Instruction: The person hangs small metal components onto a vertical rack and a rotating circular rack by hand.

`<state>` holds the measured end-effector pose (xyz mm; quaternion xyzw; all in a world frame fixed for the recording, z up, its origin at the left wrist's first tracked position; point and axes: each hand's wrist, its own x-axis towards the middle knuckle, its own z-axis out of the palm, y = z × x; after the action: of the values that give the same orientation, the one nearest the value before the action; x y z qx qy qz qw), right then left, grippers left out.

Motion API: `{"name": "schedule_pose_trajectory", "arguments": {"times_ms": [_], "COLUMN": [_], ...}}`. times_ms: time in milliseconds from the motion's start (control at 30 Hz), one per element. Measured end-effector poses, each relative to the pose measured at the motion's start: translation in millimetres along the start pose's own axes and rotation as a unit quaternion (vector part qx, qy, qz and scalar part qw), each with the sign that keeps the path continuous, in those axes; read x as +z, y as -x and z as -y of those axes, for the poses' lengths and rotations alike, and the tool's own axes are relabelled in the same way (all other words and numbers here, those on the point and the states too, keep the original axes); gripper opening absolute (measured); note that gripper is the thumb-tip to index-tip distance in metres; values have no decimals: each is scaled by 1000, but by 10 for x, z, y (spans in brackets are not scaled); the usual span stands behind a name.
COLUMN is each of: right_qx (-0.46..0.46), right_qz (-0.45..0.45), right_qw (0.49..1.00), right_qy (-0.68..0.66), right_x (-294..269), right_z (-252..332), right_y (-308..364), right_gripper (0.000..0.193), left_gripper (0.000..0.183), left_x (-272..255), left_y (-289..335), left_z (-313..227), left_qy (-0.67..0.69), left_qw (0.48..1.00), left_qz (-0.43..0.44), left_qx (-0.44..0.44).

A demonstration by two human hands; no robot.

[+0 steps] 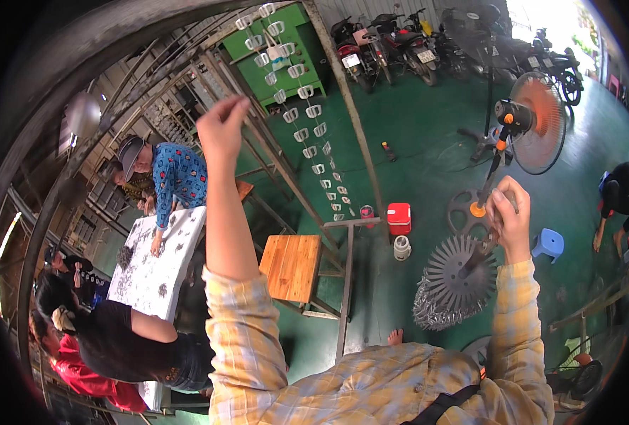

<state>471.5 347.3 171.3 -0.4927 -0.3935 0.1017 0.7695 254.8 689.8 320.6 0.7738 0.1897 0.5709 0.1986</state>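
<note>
My left hand (222,129) is raised at the upper left, fingertips pinched together beside a metal rack post. Whatever it may hold is too small to make out. To its right hang two strings of pale metal clips (301,134). My right hand (510,214) is up on the right, its fingers curled in a pinch. It is close to the top of a dark shaft above a grey slotted disc (459,273), and I cannot tell whether they touch. Many small shiny metal pieces (431,312) line the disc's lower left edge.
A wooden stool (290,268), red cooler box (399,218), blue stool (549,244) and orange fan (539,122) stand around me. People work at a white table (160,262) on the left. Rack posts (346,106) rise in front; motorbikes (399,46) line the back.
</note>
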Motion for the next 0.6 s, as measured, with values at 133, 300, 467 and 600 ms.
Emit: {"name": "schedule_pose_trajectory", "arguments": {"times_ms": [133,300,467,600], "right_qx": [4,7,22,15], "right_qz": [0,8,12,6], "right_qw": [1000,1000,1000,1000], "right_qy": [-12,-16,-11,27], "right_x": [-54,-90,-62,-109], "right_z": [-58,-156,-203,-303], "right_y": [-56,-121,-168,-192], "right_gripper": [22,21,20,21], "left_gripper": [31,33,34,37], "left_x": [265,476,560,617], "left_y": [-820,-1419,-1646,-1644], "left_z": [227,342,312,397], "left_qy": [31,58,72,87], "left_qw": [998,991,988,986], "left_qz": [-52,-120,-121,-138], "left_qx": [0,-22,-55,18]}}
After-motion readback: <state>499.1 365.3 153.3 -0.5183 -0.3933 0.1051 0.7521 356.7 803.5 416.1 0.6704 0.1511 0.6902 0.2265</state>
